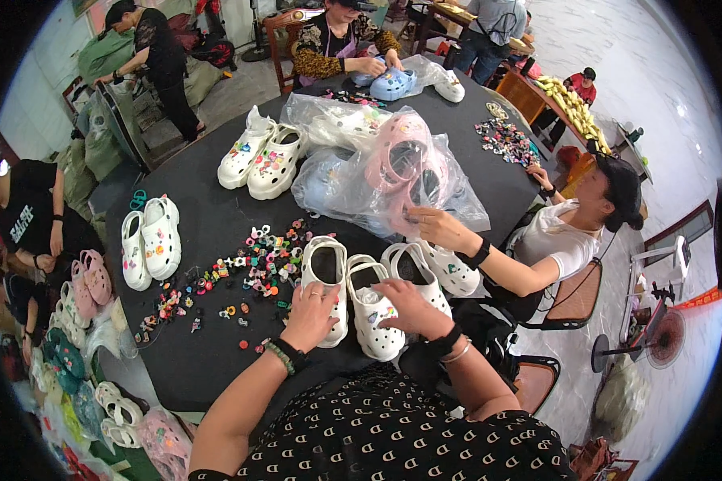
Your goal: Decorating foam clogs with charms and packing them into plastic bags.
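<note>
Two white clogs stand side by side at the near edge of the round dark table. My left hand (311, 314) grips the side of the left clog (326, 264), fingers over its edge. My right hand (415, 309) holds the right clog (371, 317) at its right side; colourful charms show on that clog. Just beyond my right hand, another pair of white clogs (433, 272) stands partly hidden. To the left of my left hand lies a spread of small colourful shoe charms (269, 260).
Charm-decorated white clogs (271, 160) stand further back, another white pair (160, 240) at left. Plastic bags hold a pink clog (399, 156) and others. A co-worker's hand (441, 228) at right touches the bags. Another person across handles a blue clog (393, 83). More charms (507, 143) lie far right.
</note>
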`<state>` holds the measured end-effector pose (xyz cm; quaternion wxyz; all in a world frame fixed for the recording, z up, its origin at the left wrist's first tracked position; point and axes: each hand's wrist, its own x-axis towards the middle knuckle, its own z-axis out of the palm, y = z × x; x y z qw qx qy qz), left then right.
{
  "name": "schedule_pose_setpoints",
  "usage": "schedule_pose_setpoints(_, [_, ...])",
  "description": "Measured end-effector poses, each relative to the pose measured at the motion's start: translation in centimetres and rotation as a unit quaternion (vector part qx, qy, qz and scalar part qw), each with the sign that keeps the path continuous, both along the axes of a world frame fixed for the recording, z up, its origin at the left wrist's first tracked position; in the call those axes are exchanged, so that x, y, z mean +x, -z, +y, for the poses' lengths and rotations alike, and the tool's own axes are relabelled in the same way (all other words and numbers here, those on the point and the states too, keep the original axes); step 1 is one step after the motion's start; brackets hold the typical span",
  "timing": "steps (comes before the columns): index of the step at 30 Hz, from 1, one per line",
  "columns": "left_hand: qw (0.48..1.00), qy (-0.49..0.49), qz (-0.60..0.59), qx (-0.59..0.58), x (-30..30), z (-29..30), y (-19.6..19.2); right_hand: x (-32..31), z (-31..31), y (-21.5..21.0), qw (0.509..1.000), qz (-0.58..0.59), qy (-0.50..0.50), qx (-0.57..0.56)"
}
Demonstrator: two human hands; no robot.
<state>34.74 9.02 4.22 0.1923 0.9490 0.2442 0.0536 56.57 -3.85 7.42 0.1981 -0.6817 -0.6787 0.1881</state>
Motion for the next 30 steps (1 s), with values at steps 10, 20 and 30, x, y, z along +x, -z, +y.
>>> schedule_pose_setpoints(10, [0.998,0.016,0.03,0.047,2.9,2.0,2.2,-2.1,2.5,4.5,0.987,-0.158,-0.013,-0.041])
schedule_pose_setpoints(20, [0.99,-0.038,-0.127,0.04,-4.6,-0.4,-1.0,-6.7,4.3,-0.1,0.987,-0.138,-0.084,-0.014])
schedule_pose_setpoints(30, [0.907,-0.353,-0.179,-0.143,-21.2,-3.3,-6.2,-21.1,12.7,-2.5,0.904,-0.09,-0.401,0.117])
